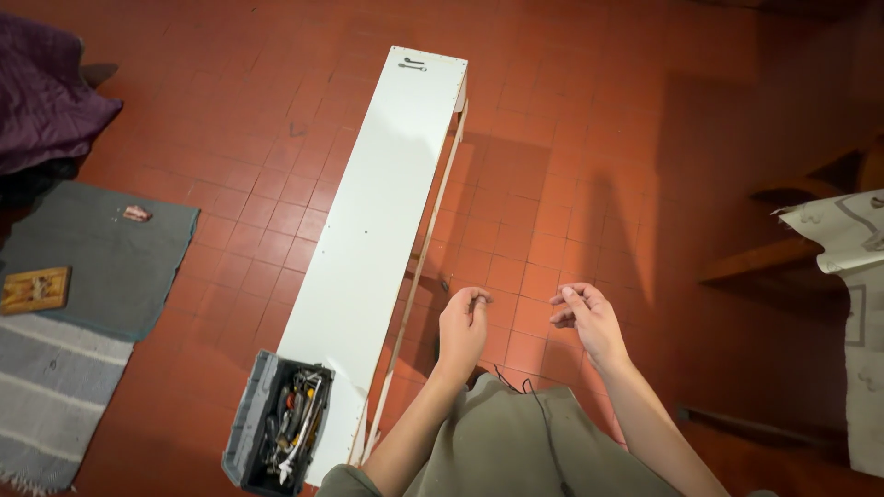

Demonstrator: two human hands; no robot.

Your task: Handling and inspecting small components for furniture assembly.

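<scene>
I look down over a long white board (378, 212) that rests on a thin wooden frame (433, 212) above a red tiled floor. My left hand (463, 324) hovers just right of the board's near end, with its fingertips pinched together; whether something tiny sits between them I cannot tell. My right hand (586, 317) floats a little further right, fingers loosely curled, holding nothing that I can see. Neither hand touches the board. Two small metal wrenches (412, 64) lie at the board's far end.
A grey toolbox (276, 425) full of hand tools sits at the board's near left corner. Grey mats (92, 267) lie on the left with a small wooden block (35, 289). Purple cloth (46, 92) is at top left, patterned cloth (852, 239) at right.
</scene>
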